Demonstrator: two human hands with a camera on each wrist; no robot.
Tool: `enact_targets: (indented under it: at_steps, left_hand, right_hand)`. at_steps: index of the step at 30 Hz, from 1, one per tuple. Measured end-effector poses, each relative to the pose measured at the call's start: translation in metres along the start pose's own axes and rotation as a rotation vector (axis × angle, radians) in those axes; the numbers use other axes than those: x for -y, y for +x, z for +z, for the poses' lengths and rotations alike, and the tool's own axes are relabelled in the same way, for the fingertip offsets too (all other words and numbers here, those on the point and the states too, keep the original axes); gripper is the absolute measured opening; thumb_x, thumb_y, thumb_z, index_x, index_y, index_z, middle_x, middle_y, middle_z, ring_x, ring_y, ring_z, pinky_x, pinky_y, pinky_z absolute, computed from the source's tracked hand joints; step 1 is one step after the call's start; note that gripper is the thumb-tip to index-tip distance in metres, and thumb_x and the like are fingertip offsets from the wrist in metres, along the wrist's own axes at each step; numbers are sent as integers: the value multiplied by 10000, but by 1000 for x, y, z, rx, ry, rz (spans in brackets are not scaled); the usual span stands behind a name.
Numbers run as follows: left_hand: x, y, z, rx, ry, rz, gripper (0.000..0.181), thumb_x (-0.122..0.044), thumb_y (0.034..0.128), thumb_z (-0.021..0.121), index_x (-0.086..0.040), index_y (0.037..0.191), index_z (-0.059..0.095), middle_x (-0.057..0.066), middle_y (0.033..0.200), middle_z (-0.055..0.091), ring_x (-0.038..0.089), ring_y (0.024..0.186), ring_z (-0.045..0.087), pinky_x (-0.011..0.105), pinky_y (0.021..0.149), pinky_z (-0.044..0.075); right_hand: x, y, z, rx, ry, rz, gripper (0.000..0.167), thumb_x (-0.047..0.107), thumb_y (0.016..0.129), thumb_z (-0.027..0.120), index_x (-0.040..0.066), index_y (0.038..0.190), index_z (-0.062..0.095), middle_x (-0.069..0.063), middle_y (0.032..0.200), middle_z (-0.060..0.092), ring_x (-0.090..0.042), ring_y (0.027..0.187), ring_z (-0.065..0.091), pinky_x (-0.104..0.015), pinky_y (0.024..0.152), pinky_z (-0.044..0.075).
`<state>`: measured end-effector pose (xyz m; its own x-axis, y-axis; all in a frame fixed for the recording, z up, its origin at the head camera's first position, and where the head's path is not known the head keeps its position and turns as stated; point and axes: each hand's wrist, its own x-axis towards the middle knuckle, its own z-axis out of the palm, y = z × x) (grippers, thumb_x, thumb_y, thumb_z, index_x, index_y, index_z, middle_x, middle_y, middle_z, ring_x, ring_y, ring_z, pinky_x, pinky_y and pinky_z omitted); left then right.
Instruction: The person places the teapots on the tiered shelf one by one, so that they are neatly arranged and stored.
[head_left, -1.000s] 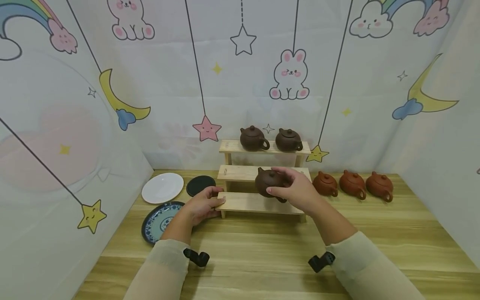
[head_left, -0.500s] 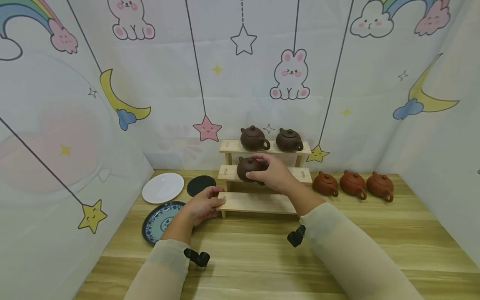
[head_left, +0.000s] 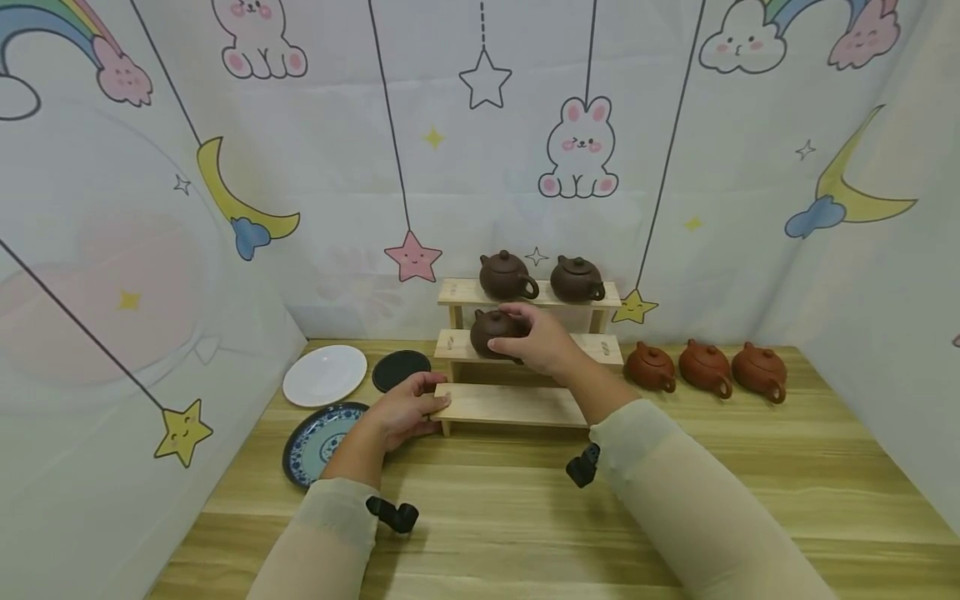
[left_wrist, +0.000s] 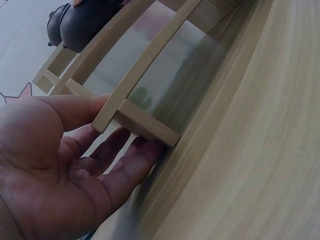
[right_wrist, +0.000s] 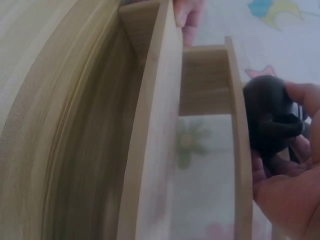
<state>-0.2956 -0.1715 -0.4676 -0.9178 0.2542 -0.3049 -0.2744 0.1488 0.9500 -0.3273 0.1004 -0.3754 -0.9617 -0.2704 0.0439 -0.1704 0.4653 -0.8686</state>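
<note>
A dark brown teapot [head_left: 491, 335] sits at the left part of the middle step of a three-step wooden display stand [head_left: 510, 404]. My right hand [head_left: 543, 340] holds it from the right, thumb in front and fingers behind; the hand covers most of its handle. In the right wrist view the teapot [right_wrist: 270, 112] appears against the step's board. My left hand [head_left: 405, 410] grips the left end of the lowest step. In the left wrist view, that hand [left_wrist: 75, 165] has its thumb at the board and its fingers curled by the support below.
Two more dark teapots, one left [head_left: 506, 277] and one right [head_left: 576, 280], stand on the top step. Three reddish teapots [head_left: 705, 368] line the table at right. A white plate [head_left: 325, 375], a black round plate [head_left: 401, 371] and a blue patterned plate [head_left: 307, 446] lie left.
My right hand has carried the dark teapot left and back, from above the lowest step to the middle step. My left hand has stayed in place on the stand.
</note>
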Motion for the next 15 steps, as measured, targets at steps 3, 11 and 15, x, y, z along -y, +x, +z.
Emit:
enact_targets:
  at_steps: [3,11,15]
  left_hand:
    - [0,0,0,-1,-1,-2,524,-151,1070,665,-120,1548,452,147,1615,440,319,1328,629,524,1089,584]
    - [0,2,-1,5,-4,1,520,-145,1071,660,-124,1546,449,154,1614,435,312,1311,636,515,1074,594]
    - [0,1,-1,0,1,5,522,-141,1073,655,-121,1550,445,157,1617,432,325,1321,632,515,1071,595]
  right_hand:
    - [-1,-1,-1,5,-7,-10,695,333,938,836,246,1559,537,-102,1678,452,-350,1564,411,-566,1245,418]
    - [-4,-21,-10,-19,19,-17,678,387,949,823,274,1556,541,-42,1627,515,-330,1499,515,-543,1147,534]
    - [-6,-42,-22,-52,40,-27,639,394,961,811,277,1537,561,-25,1590,568,-306,1476,543,-549,1153,530]
